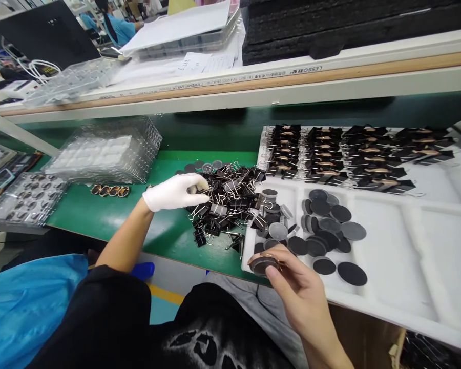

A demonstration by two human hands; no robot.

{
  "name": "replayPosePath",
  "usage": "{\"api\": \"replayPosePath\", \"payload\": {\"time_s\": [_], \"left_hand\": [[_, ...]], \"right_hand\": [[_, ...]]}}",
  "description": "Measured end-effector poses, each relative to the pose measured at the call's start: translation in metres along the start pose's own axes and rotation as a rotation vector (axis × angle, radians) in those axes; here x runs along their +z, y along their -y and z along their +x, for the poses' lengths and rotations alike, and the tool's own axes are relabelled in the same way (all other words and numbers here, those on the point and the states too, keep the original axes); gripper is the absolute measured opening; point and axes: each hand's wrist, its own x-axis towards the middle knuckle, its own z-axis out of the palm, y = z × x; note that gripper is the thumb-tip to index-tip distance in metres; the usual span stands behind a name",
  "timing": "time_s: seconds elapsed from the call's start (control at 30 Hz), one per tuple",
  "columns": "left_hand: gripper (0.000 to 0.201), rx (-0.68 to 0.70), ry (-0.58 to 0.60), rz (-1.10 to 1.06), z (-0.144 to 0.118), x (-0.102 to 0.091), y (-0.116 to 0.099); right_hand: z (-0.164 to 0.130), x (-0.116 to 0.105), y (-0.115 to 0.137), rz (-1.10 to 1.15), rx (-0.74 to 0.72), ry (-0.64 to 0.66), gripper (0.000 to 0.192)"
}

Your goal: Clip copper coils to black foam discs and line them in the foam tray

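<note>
My left hand (179, 191), in a white glove, reaches the left side of a heap of black binder clips (230, 192). Its thumb and fingers are curved and apart, and I see no clip gripped between them. My bare right hand (297, 284) pinches a round dark disc with a copper-coloured rim (264, 264) between thumb and fingers. That piece is held over the near left corner of a white foam tray (392, 241). Loose dark discs (322, 241) lie in the tray, some overlapping.
Rows of clamped pieces with binder clips (326, 154) fill the tray's far side. Stacked clear plastic trays (107, 151) and several gold-rimmed rings (110, 191) rest on the green table (153, 230). A shelf edge (230, 84) crosses above. A person in blue (119, 28) sits beyond.
</note>
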Motion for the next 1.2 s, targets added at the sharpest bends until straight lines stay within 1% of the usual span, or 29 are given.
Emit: {"api": "replayPosePath", "payload": {"time_s": [0.07, 0.1, 0.17, 0.23, 0.27, 0.33, 0.37, 0.4, 0.47, 0.53, 0.57, 0.63, 0.67, 0.73, 0.77, 0.83, 0.9, 1.03, 1.1, 1.2], "left_hand": [[0.039, -0.028, 0.002, -0.047, -0.001, -0.005, 0.006], [0.036, -0.047, -0.017, -0.085, -0.002, -0.008, 0.010], [0.032, -0.075, -0.099, -0.214, -0.005, -0.012, 0.015], [0.029, -0.075, -0.208, -0.397, -0.009, -0.011, 0.012], [0.028, -0.069, -0.251, -0.491, -0.010, -0.008, 0.005], [0.026, -0.052, -0.276, -0.630, -0.013, 0.006, -0.020], [0.027, -0.038, -0.271, -0.669, -0.014, 0.015, -0.037], [0.026, -0.018, -0.240, -0.678, -0.015, 0.025, -0.054], [0.021, 0.021, -0.230, -0.714, -0.018, 0.045, -0.088], [0.018, 0.064, -0.239, -0.644, -0.019, 0.057, -0.110], [0.019, 0.098, -0.260, -0.556, -0.019, 0.059, -0.115], [0.026, 0.200, -0.295, -0.319, -0.017, 0.057, -0.116], [0.030, 0.256, -0.284, -0.209, -0.015, 0.054, -0.113], [0.033, 0.338, -0.196, -0.058, -0.012, 0.047, -0.107], [0.035, 0.352, -0.142, -0.020, -0.010, 0.046, -0.105], [0.043, 0.357, -0.074, 0.015, -0.007, 0.046, -0.105], [0.050, 0.378, -0.073, 0.010, -0.006, 0.049, -0.108], [0.049, 0.422, -0.075, -0.075, -0.005, 0.058, -0.117], [0.046, 0.393, -0.050, -0.116, -0.004, 0.060, -0.120], [0.038, 0.294, 0.024, -0.177, -0.003, 0.059, -0.121]], "right_hand": [[-0.002, -0.004, -0.003, 0.040, 0.020, -0.022, 0.011], [-0.003, -0.006, -0.004, 0.069, 0.031, -0.029, 0.011], [-0.003, -0.007, -0.005, 0.138, 0.059, -0.023, 0.011], [0.000, -0.003, -0.005, 0.199, 0.085, 0.004, 0.011], [0.003, 0.001, -0.004, 0.223, 0.090, 0.019, 0.011], [0.011, 0.013, -0.002, 0.238, 0.054, 0.036, 0.012], [0.016, 0.020, -0.001, 0.226, 0.019, 0.033, 0.012], [0.020, 0.026, 0.000, 0.204, -0.018, 0.022, 0.012], [0.028, 0.034, 0.002, 0.159, -0.086, -0.029, 0.011], [0.032, 0.034, 0.004, 0.123, -0.130, -0.090, 0.011], [0.032, 0.030, 0.006, 0.104, -0.145, -0.108, 0.011], [0.029, 0.019, 0.010, 0.057, -0.157, -0.104, 0.011], [0.027, 0.012, 0.013, 0.029, -0.155, -0.088, 0.011], [0.022, -0.002, 0.018, -0.017, -0.147, -0.061, 0.011], [0.020, -0.008, 0.021, -0.034, -0.144, -0.055, 0.011], [0.018, -0.017, 0.025, -0.060, -0.138, -0.045, 0.012], [0.017, -0.024, 0.028, -0.075, -0.129, -0.025, 0.013], [0.017, -0.030, 0.029, -0.099, -0.102, 0.029, 0.012], [0.017, -0.033, 0.029, -0.113, -0.095, 0.037, 0.010], [0.015, -0.038, 0.031, -0.138, -0.103, -0.026, 0.011]]}}
